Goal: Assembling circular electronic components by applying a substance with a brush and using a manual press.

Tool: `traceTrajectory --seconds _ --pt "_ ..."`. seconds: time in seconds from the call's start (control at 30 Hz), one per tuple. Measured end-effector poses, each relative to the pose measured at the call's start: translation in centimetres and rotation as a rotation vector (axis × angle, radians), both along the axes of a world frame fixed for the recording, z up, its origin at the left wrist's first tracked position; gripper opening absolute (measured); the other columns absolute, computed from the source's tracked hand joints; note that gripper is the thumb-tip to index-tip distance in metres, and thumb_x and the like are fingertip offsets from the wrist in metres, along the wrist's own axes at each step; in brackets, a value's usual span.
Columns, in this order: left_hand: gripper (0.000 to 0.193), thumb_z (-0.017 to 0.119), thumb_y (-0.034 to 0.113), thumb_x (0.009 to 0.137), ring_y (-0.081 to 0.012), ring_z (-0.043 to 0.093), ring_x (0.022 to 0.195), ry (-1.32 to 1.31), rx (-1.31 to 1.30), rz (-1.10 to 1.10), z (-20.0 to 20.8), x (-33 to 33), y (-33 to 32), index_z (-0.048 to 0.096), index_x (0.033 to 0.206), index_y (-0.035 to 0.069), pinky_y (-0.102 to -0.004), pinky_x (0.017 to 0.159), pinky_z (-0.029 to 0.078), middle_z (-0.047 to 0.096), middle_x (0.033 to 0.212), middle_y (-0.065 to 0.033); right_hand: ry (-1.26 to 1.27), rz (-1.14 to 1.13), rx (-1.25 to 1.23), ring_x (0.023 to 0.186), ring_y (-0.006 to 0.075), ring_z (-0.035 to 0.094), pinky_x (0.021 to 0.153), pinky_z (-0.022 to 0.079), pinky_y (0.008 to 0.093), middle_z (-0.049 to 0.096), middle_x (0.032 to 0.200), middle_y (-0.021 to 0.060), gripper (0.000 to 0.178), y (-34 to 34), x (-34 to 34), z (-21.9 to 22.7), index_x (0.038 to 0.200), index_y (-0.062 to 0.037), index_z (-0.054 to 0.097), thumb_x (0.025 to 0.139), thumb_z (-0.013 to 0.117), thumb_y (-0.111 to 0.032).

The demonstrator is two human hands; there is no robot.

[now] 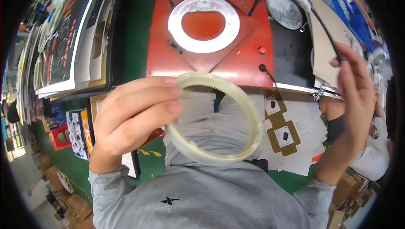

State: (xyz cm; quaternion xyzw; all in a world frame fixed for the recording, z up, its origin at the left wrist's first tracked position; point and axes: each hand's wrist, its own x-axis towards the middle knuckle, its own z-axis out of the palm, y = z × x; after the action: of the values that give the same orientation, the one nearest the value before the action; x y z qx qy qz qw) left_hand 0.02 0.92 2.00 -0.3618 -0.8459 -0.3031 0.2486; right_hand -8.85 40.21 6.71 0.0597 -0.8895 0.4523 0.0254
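My left hand [133, 111] pinches a pale cream plastic ring [255, 123] by its left side and holds it tilted above my lap. Small teeth line the ring's inner wall at the top. Off to the right, my right hand [356, 79] grips the black handle of a brush [325, 29]. The brush's white head points up and away, beside a round metal dish [283, 10] coated with whitish stuff. Brush and ring are well apart.
Ahead stands a red machine bed [253, 66] carrying a white ring-shaped plate [232, 23], with a red button [262, 50] at its right. Brown cardboard [329, 58] lies beneath the brush. Stacked printed sheets [67, 51] stand at left; papers [303, 140] lie lower right. Another person sits at far right.
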Motion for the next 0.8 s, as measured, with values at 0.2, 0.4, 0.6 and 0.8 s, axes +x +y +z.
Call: traceTrajectory --seconds 0.2,0.4,0.6,0.8 --pt "0.042 0.088 -0.003 0.071 -0.0359 0.075 0.102 0.009 0.148 0.073 -1.1 0.3 0.2 0.072 0.111 -0.001 -0.0417 0.086 0.064 0.074 0.110 -0.0196 0.090 -0.149 -0.190 0.083 0.0117 0.066 0.080 0.055 0.0275 0.068 0.113 0.0109 0.033 -3.4 -2.7 -14.1 0.139 -0.0002 0.063 0.107 0.058 -0.003" --pt "0.038 0.091 0.001 0.072 -0.0333 0.071 0.101 -0.045 0.360 0.024 -1.3 0.4 0.6 0.076 0.107 0.001 -0.0390 0.083 0.063 0.065 0.113 -0.0176 0.503 -0.235 0.420 0.110 0.0423 0.063 0.096 0.051 0.0483 0.066 0.117 0.0227 0.033 -4.2 -5.7 -18.2 0.132 -0.0007 0.066 0.100 0.059 0.000" --pt "0.036 0.092 0.007 0.077 -0.0324 0.072 0.100 -0.042 0.480 0.001 -2.2 0.6 0.2 0.075 0.108 -0.001 -0.0390 0.082 0.063 0.064 0.112 -0.0175 0.516 -0.179 0.473 0.121 0.0432 0.060 0.107 0.047 0.0473 0.064 0.129 0.0236 0.034 -3.6 -5.1 -18.4 0.134 0.0028 0.064 0.100 0.059 0.000" --pt "0.036 0.082 -0.007 0.077 -0.0294 0.071 0.098 -0.127 0.577 0.065 -3.2 0.8 -0.3 0.074 0.112 -0.006 -0.0383 0.085 0.061 0.064 0.112 -0.0182 0.584 -0.169 0.072 0.103 0.0215 0.068 0.091 0.055 0.0335 0.067 0.121 0.0155 0.024 -5.8 -0.6 -12.9 0.126 0.0045 0.066 0.103 0.063 0.001"
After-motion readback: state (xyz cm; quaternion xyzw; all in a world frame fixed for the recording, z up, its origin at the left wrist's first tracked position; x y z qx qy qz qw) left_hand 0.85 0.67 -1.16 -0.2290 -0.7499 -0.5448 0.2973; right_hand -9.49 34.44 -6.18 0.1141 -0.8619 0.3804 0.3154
